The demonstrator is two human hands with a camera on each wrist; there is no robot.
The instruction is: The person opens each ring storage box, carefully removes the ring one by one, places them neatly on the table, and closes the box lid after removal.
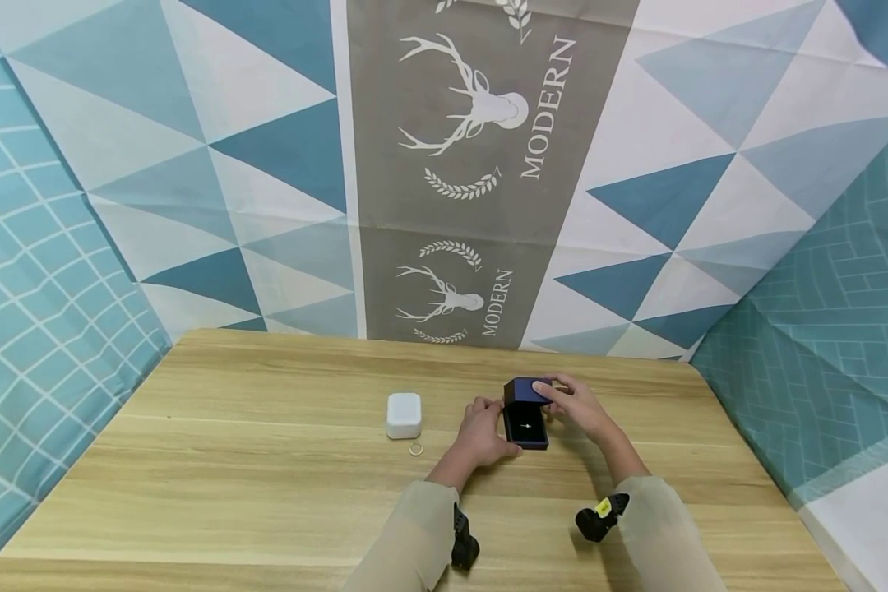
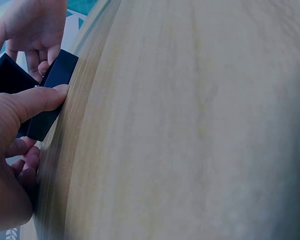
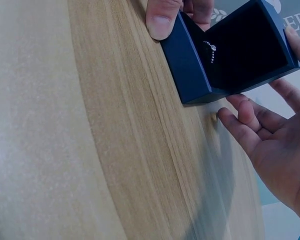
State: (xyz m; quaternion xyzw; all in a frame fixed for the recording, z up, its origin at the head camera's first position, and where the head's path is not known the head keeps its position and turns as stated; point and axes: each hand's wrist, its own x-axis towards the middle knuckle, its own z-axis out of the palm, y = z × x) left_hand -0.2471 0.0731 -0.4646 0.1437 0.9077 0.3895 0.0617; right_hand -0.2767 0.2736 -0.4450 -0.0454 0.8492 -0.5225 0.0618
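Note:
A dark blue ring box (image 1: 524, 390) stands with its lid raised on the wooden table, its black lining facing the person. Seated in the lining is a ring (image 3: 213, 49) with small sparkling stones. My left hand (image 1: 481, 434) grips the box's base from the left, thumb on the front edge and fingers at the far side. At the lid, my right hand (image 1: 575, 406) has its thumb on the top and its index finger behind. In the right wrist view its other fingers hang loosely curled below the lid, beside the base.
Left of the hands, a white rounded box (image 1: 404, 415) sits on the table (image 1: 229, 477). Just in front of it lies a small gold-coloured ring (image 1: 415, 455). A patterned cloth wall (image 1: 444, 205) rises behind the table's far edge. Each wrist carries a small black camera.

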